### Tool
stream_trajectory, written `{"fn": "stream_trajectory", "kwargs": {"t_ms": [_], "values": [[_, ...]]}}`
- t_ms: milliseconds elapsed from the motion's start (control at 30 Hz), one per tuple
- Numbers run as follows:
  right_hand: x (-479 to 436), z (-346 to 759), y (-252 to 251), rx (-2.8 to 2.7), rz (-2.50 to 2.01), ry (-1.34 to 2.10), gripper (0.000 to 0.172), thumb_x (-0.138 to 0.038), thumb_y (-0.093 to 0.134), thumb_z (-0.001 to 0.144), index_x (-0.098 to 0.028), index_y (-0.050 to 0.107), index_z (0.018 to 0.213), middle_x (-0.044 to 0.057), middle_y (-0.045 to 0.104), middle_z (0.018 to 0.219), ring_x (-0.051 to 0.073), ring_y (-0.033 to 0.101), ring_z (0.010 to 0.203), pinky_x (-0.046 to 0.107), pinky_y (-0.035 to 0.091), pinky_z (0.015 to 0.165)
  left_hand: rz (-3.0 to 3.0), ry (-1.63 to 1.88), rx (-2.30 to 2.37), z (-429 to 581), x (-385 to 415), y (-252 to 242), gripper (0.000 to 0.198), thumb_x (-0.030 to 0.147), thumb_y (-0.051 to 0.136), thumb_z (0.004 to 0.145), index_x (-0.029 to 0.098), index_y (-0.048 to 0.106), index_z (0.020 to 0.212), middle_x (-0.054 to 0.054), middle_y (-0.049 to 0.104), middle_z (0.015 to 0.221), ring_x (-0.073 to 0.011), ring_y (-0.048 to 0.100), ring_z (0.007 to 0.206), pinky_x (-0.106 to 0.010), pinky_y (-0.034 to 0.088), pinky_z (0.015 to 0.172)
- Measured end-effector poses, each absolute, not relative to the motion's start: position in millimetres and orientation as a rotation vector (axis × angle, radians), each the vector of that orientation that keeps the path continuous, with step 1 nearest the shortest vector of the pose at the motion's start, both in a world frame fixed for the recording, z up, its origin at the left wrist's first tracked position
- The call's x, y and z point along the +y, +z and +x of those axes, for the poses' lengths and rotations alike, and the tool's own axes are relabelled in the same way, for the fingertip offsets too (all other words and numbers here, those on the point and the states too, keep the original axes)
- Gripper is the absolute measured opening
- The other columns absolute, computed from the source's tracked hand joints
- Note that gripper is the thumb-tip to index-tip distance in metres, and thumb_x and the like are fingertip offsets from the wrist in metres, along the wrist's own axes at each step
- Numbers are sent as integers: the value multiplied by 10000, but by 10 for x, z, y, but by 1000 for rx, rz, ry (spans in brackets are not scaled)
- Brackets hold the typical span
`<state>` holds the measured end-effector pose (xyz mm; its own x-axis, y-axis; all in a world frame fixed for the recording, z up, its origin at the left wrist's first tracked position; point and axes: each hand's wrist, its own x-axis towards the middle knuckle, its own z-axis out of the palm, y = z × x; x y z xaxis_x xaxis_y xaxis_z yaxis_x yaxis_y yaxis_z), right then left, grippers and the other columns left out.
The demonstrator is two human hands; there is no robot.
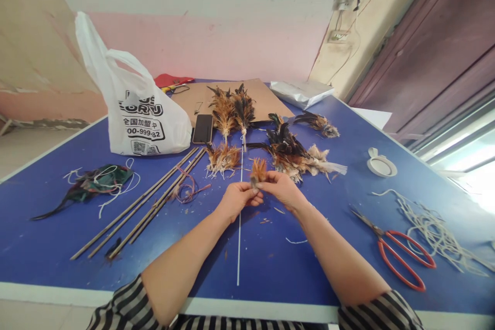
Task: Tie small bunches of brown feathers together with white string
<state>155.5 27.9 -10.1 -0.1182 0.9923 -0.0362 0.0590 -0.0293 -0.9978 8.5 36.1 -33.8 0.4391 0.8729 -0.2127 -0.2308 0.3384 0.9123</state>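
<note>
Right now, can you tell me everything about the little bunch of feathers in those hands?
The feather bunch is small, orange-brown with paler tips, and looks soft and fluffy. It fans upward. Its lower end is pinched between the left hand and the right hand, so the stems are hidden. It is held over the blue table, beside the white line, just in front of bigger feather piles.

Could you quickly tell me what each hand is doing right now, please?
Left hand: closed, pinching the base of the small feather bunch.
Right hand: closed on the same bunch.
</note>
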Motion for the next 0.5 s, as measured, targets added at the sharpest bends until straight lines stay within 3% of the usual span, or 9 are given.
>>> {"fn": "stream_trajectory", "kwargs": {"t_ms": [200, 500], "values": [[208, 1489, -8, -1482, -1329, 1130, 167, -288, 594, 651, -145, 631, 730, 10, 614, 601, 120, 526, 537, 261, 428, 567, 1063, 830, 795, 100, 341, -353, 200, 267, 661, 638, 77, 635, 693, -75, 635, 635, -110, 582, 519, -222, 480, 544], [238, 1498, -27, -1479, -1377, 1020, 168, -275, 575, 658, -145, 641, 741, 19, 620, 621, 134, 540, 568, 262, 437, 565, 1078, 891, 825, 127, 314, -355, 246, 299, 660, 631, 86, 648, 754, -85, 648, 657, -140, 601, 589, -231, 474, 543]]}}
